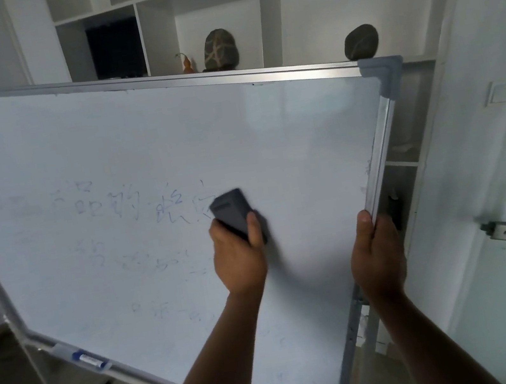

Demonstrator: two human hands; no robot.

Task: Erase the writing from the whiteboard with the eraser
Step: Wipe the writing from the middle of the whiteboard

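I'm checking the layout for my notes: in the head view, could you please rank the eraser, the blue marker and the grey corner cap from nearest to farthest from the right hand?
From the right hand, which grips the whiteboard's right edge:
1. Eraser, held by the left hand, to the left.
2. Grey corner cap, at the top right corner.
3. Blue marker, on the tray, lower left.
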